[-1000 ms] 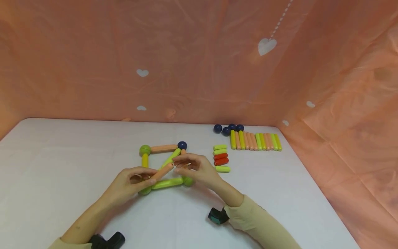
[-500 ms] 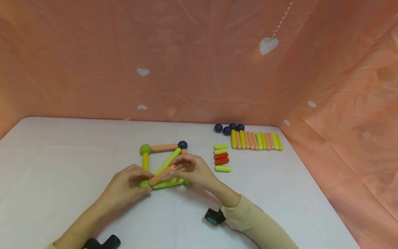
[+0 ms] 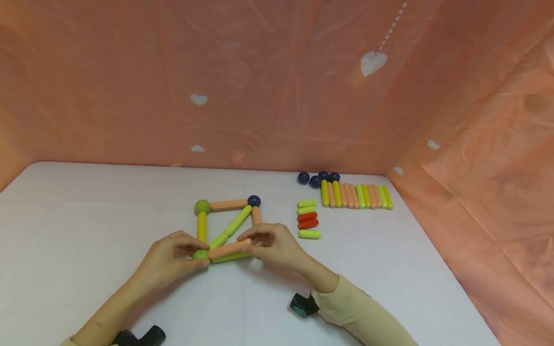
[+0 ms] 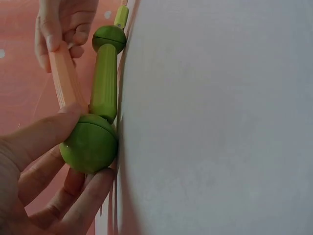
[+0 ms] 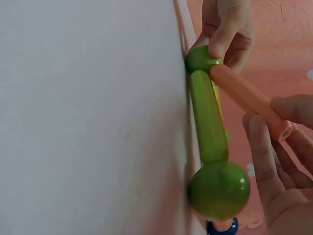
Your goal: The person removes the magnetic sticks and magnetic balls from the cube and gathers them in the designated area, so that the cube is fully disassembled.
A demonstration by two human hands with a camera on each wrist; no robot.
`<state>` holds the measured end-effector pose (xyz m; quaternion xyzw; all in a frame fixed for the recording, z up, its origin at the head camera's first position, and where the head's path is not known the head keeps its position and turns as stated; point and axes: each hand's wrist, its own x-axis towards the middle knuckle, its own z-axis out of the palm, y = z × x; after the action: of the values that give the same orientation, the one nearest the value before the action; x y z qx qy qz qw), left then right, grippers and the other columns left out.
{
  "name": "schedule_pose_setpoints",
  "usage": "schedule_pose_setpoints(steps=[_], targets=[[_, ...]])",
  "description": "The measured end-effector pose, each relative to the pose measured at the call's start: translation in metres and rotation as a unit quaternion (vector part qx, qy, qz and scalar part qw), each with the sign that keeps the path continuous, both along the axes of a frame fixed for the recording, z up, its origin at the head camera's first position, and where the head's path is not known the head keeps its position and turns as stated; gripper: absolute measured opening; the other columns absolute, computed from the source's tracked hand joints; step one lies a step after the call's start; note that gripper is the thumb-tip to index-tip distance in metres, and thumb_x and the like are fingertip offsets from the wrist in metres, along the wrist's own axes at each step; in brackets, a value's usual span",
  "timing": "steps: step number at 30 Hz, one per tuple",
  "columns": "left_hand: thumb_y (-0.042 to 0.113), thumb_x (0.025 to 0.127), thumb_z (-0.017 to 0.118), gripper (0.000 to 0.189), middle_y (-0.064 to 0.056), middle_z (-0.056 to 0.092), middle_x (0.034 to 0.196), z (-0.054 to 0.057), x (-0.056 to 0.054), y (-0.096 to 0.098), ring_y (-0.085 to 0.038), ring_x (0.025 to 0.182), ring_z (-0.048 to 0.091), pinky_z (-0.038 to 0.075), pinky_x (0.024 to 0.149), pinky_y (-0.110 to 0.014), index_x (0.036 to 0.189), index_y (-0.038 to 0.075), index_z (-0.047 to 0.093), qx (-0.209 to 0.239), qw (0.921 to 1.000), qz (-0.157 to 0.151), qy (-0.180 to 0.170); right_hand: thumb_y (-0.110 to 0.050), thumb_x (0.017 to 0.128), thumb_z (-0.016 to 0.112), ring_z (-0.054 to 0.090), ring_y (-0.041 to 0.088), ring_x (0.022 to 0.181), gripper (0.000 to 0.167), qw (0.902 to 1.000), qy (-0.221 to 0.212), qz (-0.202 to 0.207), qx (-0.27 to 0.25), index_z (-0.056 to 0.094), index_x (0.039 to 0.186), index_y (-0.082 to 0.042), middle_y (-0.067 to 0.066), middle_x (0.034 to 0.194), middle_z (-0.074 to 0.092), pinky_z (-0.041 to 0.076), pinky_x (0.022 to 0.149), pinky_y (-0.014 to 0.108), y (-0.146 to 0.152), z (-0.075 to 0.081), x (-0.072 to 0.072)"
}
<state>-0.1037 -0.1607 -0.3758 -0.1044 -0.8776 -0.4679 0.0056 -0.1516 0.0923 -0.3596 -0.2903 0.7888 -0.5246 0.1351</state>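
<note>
My left hand [image 3: 166, 262] grips the near-left green ball [image 4: 90, 147] of a flat frame made of rods and balls. A peach rod [image 5: 244, 93] slants up from that ball, its lower end at the ball's surface. Near the rod's raised end, my right hand [image 3: 277, 245] pinches it between thumb and fingers. Beneath it runs a lime rod [image 5: 209, 117] to another green ball [image 5: 220, 191], mostly hidden in the head view. The frame's far side has a green ball [image 3: 201, 207], a peach rod [image 3: 228, 205] and a dark blue ball [image 3: 254, 201]. A lime diagonal [image 3: 237, 220] crosses the frame.
Right of the frame lie short lime rods [image 3: 309, 234] and red rods [image 3: 308, 224]. Farther back, a row of long rods [image 3: 349, 196] sits beside several dark blue balls [image 3: 303, 178]. Peach cloth [image 3: 277, 96] with white hearts hangs behind the white table [image 3: 86, 206].
The left hand has gone from holding the peach rod to gripping the near-left green ball. The right hand has taken the rod's other end and lowered it, and the rod now reaches the ball.
</note>
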Motion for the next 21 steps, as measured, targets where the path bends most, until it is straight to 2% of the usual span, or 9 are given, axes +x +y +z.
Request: schedule_pose_setpoints(steps=[9,13,15,17,21], targets=[[0.030,0.074,0.082,0.031,0.001,0.066,0.094,0.0025,-0.0014,0.0016,-0.014,0.092,0.060,0.051,0.083,-0.027,0.099,0.013,0.073,-0.010,0.9991,-0.002,-0.042,-0.012,0.086,0.071,0.062,0.005,0.075,0.022,0.9983,-0.047,-0.034,0.012,0.072,0.106,-0.003,0.012,0.097,0.071,0.051,0.066,0.017,0.0057,-0.0021,0.0001],[0.031,0.074,0.083,0.031,0.001,0.066,0.093,0.0032,-0.0014,0.0027,-0.014,0.092,0.060,0.050,0.084,-0.031,0.099,0.014,0.073,-0.012,0.9988,-0.002,-0.048,-0.013,0.087,0.070,0.067,0.015,0.071,0.020,0.9979,-0.052,-0.039,0.000,0.072,0.103,-0.001,0.015,0.088,0.072,0.049,0.059,0.018,0.0058,-0.0046,-0.0010],[0.030,0.074,0.083,0.031,0.001,0.066,0.092,0.0034,-0.0015,0.0034,-0.014,0.091,0.059,0.050,0.085,-0.034,0.098,0.014,0.074,-0.015,0.9988,-0.001,-0.047,-0.013,0.087,0.070,0.069,0.022,0.070,0.019,0.9980,-0.050,-0.039,-0.004,0.072,0.102,0.000,0.016,0.084,0.072,0.049,0.057,0.018,0.0059,-0.0057,-0.0017],[0.030,0.073,0.083,0.030,0.001,0.066,0.092,0.0036,-0.0017,0.0042,-0.014,0.091,0.060,0.049,0.085,-0.036,0.098,0.014,0.074,-0.016,0.9989,-0.001,-0.045,-0.014,0.087,0.071,0.068,0.023,0.069,0.018,0.9984,-0.039,-0.041,0.001,0.073,0.101,-0.001,0.015,0.082,0.072,0.048,0.056,0.018,0.0064,-0.0054,-0.0019],[0.029,0.073,0.084,0.029,0.001,0.066,0.092,0.0043,-0.0030,0.0062,-0.013,0.090,0.060,0.050,0.083,-0.035,0.096,0.015,0.074,-0.018,0.9989,-0.006,-0.043,-0.016,0.086,0.073,0.062,0.011,0.069,0.018,0.9990,0.002,-0.040,0.021,0.074,0.099,-0.005,0.010,0.084,0.071,0.049,0.061,0.018,0.0084,-0.0017,-0.0019]])
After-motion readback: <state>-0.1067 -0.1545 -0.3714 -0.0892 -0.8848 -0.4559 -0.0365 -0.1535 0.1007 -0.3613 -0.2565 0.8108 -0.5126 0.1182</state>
